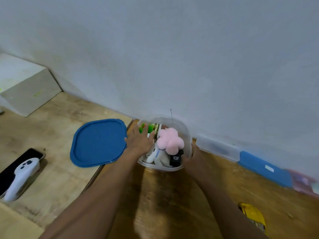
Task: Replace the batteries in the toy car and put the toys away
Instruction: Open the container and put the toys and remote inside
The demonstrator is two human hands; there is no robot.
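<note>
A clear plastic container (187, 135) stands on the wooden table against the wall. It holds a pink plush flower (170, 139), a white plush (155, 155), a black item (176, 158) and a green toy (150, 128). A thin wire antenna (172, 116) sticks up from the back. My left hand (139, 140) lies palm down inside the container's left side, fingers spread over the green toy. My right hand (193, 156) grips the container's right wall from outside. The blue lid (98, 142) lies flat to the left, off the container.
A white handheld controller (22, 175) rests on a black tray at the left edge. A grey block (29, 90) stands at the back left. Along the wall to the right lie a clear box (217, 148) and a blue box (264, 168). A yellow wrapper (252, 215) lies at the front right.
</note>
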